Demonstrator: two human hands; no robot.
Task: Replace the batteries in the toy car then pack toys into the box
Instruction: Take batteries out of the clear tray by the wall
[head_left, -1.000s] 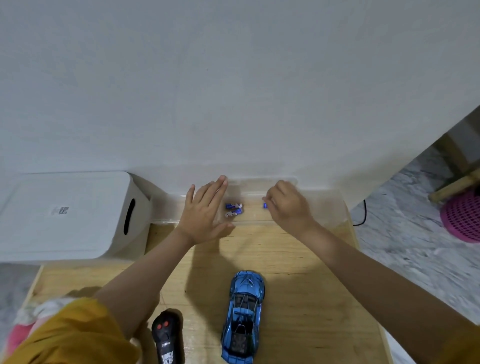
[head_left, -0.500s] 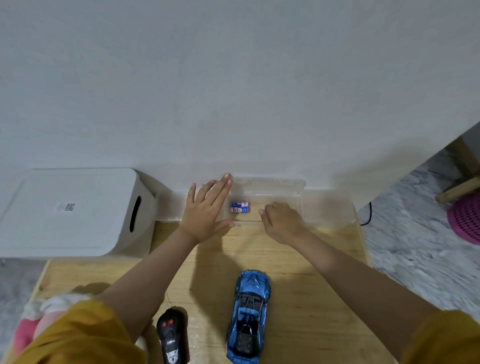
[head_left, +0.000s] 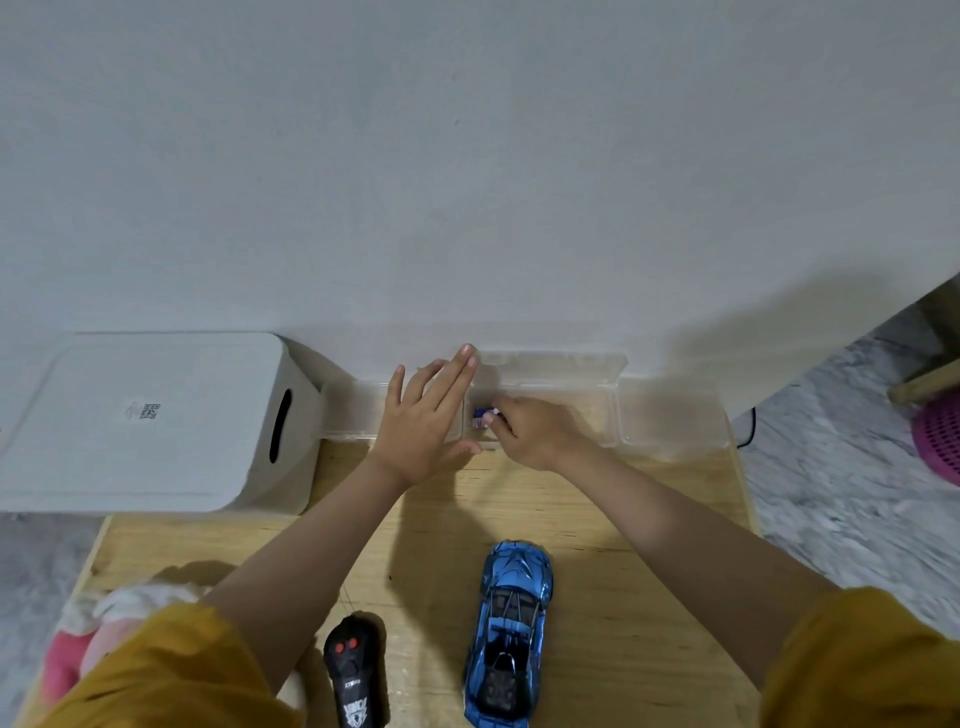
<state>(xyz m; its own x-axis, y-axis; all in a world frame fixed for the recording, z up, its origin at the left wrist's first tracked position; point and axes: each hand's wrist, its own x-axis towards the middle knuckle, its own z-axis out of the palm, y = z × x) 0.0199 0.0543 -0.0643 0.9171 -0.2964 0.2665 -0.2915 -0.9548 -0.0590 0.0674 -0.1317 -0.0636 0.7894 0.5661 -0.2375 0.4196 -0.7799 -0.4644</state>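
A clear plastic case (head_left: 582, 410) lies open against the wall at the table's far edge. My left hand (head_left: 423, 421) lies flat with straight fingers on its left part. My right hand (head_left: 535, 428) reaches into the case, fingers curled, and pinches the small blue batteries (head_left: 480, 417). The blue toy car (head_left: 506, 631) stands on the wooden table (head_left: 623, 545) near me, nose toward the wall. Left of the car lies the black remote control (head_left: 353, 673) with two red buttons.
A white lidded box (head_left: 156, 421) with a slot handle stands at the far left. A pink and white soft toy (head_left: 98, 639) lies at the near left corner. On the floor at the right stands a pink basket (head_left: 937, 441).
My right hand has moved left inside the case and its fingers have closed on the batteries. The left hand has kept its place on the case.
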